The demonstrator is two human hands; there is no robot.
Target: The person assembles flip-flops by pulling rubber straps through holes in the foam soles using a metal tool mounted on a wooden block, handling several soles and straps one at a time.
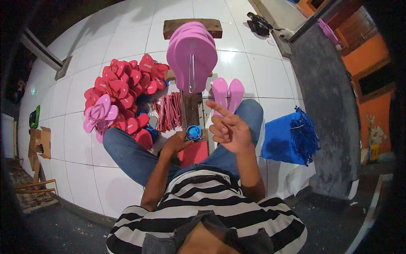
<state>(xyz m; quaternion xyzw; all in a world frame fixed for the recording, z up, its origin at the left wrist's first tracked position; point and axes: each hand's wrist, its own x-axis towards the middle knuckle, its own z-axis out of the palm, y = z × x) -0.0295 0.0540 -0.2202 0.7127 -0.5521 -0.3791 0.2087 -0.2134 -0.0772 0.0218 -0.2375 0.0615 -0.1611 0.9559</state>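
My left hand (175, 143) is closed against the left side of a small round blue container (194, 132), on the near part of a wooden stand (192, 111). To its right my right hand (229, 130) is raised, palm up, index finger stretched out and the other fingers curled, with nothing visible in it. Ahead, a stack of pink-purple sandal soles (192, 44) rests on the stand, a clear elongated strip (191, 74) along the top one. Two pink soles (228, 91) lie right of the stand. A flat red piece (193, 154) is between my legs.
Red flip-flops (127, 84) are heaped at the left, with a pink strapped pair (101, 112) on their near edge. Red straps (169, 111) lie beside the stand. A blue block (281, 139) with blue straps (304, 136) sits at the right. A cardboard box (41, 144) stands far left.
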